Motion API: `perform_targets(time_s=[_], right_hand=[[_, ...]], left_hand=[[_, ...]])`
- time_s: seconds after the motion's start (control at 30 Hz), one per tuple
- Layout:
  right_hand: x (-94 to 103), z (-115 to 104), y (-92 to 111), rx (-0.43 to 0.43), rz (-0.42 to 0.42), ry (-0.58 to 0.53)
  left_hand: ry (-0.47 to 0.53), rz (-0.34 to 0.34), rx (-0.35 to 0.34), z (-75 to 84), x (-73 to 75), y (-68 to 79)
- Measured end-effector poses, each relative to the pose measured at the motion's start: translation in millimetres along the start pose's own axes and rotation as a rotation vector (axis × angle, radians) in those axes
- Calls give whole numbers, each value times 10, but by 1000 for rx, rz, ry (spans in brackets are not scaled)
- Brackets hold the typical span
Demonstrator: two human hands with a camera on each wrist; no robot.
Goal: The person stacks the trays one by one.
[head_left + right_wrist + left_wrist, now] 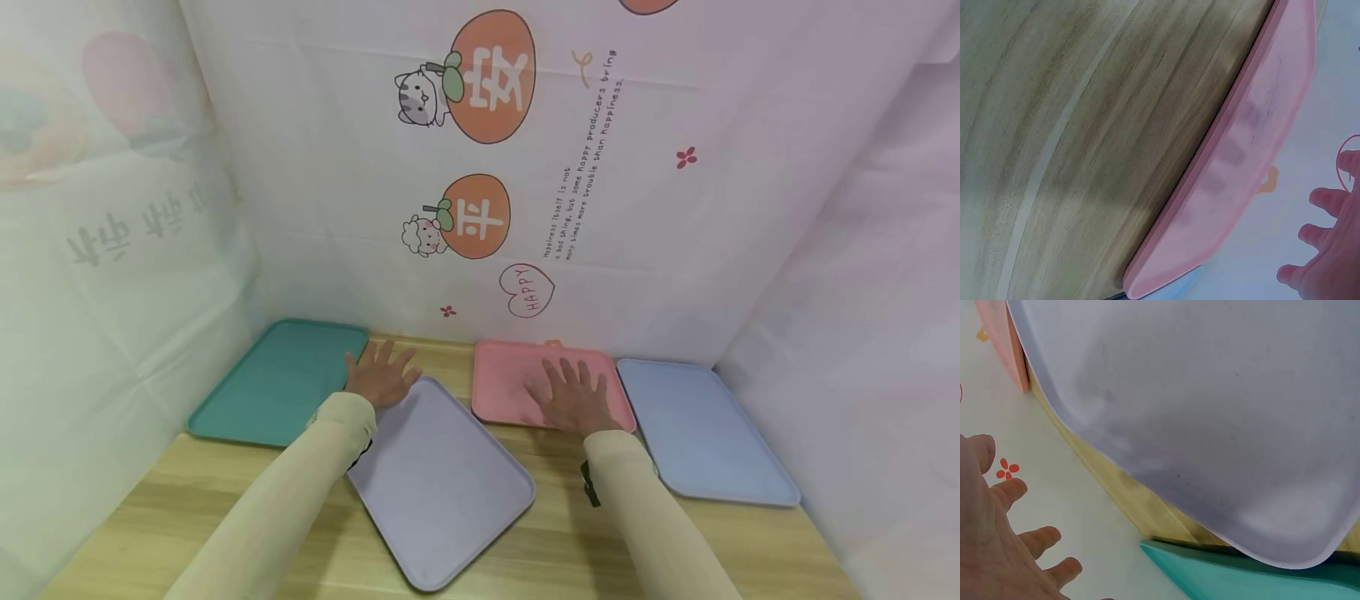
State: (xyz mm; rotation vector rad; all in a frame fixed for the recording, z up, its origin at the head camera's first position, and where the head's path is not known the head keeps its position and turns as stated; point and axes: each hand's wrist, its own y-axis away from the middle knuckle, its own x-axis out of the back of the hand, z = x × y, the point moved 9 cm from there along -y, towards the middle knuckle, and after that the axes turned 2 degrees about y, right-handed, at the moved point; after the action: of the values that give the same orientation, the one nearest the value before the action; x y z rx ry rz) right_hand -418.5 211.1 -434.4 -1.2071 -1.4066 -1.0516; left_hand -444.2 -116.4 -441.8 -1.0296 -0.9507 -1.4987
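Observation:
With fingers spread, my left hand [381, 377] hovers over the far corner of the lavender tray [450, 483], close to the teal tray [288, 383]. My right hand [576, 398], its fingers also spread, is above the pink tray [506, 383]. Both wrist views show the hands raised, with nothing between the fingers. The lavender tray lies at an angle, and in the left wrist view [1210, 412] its corner overlaps the teal tray's edge [1241, 575]. Faint shadows fall on the pink tray [1235, 181] in the right wrist view.
A light blue tray [708, 429] lies at the right, beside the pink one. All the trays are on a wooden table [555, 533]. White printed cloth [330, 167] hangs behind the table and along both sides.

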Motion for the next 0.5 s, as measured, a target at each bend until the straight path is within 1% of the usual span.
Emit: perform_targets(time_s=[0.17, 0.33, 0.5], right_hand=[[30, -7, 23, 20, 26, -10], [-1, -7, 48, 38, 34, -25], [6, -110, 142, 76, 48, 1]], left_hand=[[-9, 1, -17, 19, 45, 37], [-2, 21, -40, 23, 107, 108], [1, 36, -63, -16, 128, 190]])
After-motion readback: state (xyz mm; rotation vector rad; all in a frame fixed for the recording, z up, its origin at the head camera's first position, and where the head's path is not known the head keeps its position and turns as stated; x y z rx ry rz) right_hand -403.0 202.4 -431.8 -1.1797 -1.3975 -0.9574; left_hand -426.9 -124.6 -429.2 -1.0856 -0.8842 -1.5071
